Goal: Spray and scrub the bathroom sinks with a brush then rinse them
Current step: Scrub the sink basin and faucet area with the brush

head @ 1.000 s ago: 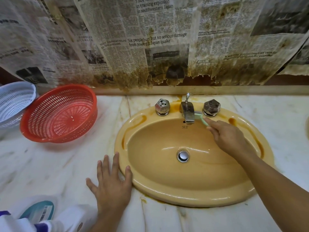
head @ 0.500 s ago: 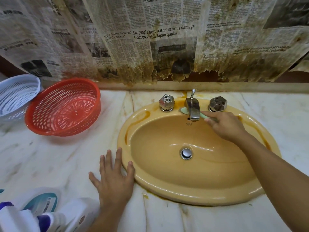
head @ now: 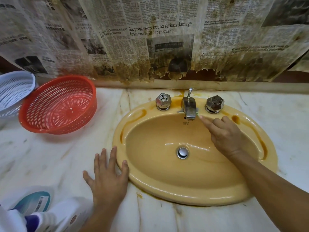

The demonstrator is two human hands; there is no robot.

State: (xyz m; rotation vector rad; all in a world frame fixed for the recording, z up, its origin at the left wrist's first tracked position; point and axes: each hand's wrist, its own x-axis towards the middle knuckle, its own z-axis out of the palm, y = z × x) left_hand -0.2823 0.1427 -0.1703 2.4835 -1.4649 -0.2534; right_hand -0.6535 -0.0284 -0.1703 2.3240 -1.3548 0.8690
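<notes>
Scrubbing seems to be the step in hand. At upper middle, the right hand (head: 225,136) has its grip round a thin green brush (head: 198,115), which is poked behind the tap (head: 189,108) on the sink (head: 184,190) rim. The left hand (head: 107,180), grip wide, lies flat on the bench (head: 50,156). Next, I'd judge, comes scrubbing the bowl and then rinsing.

Marble counter (head: 50,161) with a yellow sink (head: 184,193) set into it. Red basket (head: 58,106) and white basket (head: 13,91) at left; white bottles (head: 55,215) at near edge.
</notes>
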